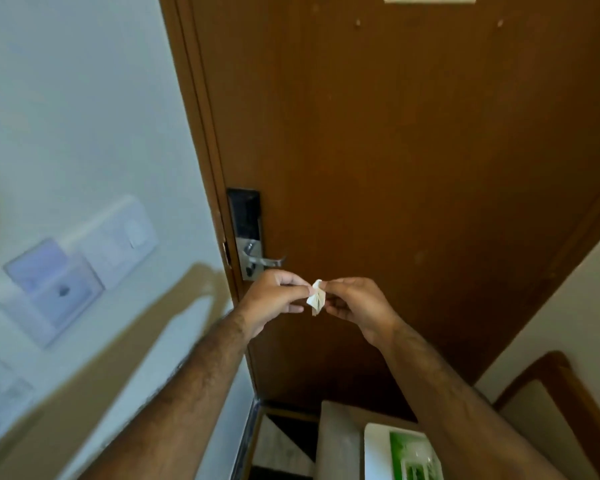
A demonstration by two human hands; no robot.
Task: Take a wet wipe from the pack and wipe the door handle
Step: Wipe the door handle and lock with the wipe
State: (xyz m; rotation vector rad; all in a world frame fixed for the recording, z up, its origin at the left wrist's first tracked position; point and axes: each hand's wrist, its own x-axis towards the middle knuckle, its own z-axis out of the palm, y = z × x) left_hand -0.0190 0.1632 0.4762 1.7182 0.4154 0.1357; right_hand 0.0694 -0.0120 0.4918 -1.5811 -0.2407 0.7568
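Note:
A small folded white wet wipe is pinched between the fingertips of my left hand and my right hand, held in front of the brown door. The silver lever door handle sits just above my left hand on a metal lock plate, under a black electronic lock panel. The wipe is below and right of the handle and apart from it. The white and green wet wipe pack lies at the bottom, partly hidden by my right forearm.
A white wall on the left carries switch plates and a card holder. The pack rests on a pale surface by the door's foot. A wood-framed chair back stands at the lower right.

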